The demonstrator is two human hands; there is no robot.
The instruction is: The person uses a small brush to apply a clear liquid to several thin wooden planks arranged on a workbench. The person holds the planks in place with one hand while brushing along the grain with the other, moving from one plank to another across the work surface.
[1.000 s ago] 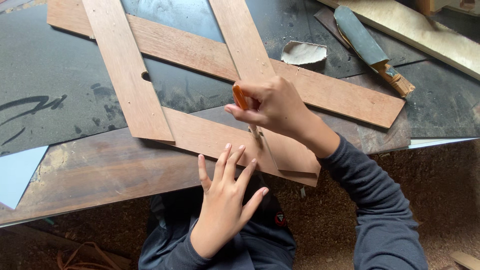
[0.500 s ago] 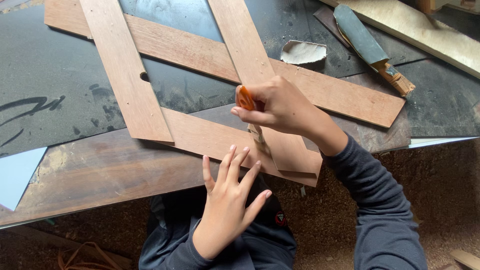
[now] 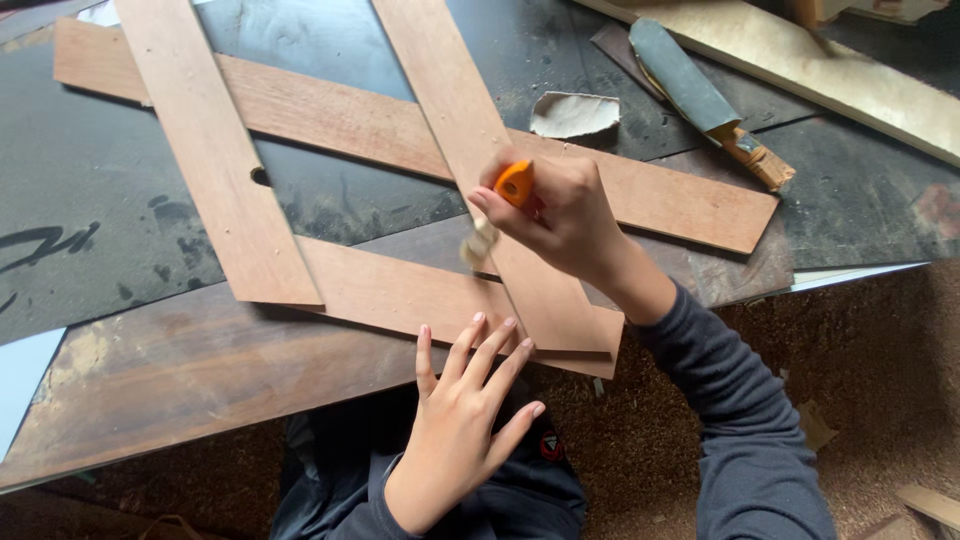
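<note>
Head view: right hand (image 3: 565,215) clamped on an orange-handled brush (image 3: 500,205), bristles blurred, hovering over the crossing of the wooden strips (image 3: 440,110). Left hand (image 3: 460,420) is flat, fingers spread, fingertips touching the near edge of the lower strip (image 3: 400,295), holding nothing. The strips form a lattice frame on a dark worktable (image 3: 90,230); the frame's corner sits at the table's near edge. Sandpaper scrap (image 3: 572,113) and a sanding block (image 3: 700,95) lie well apart, upper right. Bare table to the left.
</note>
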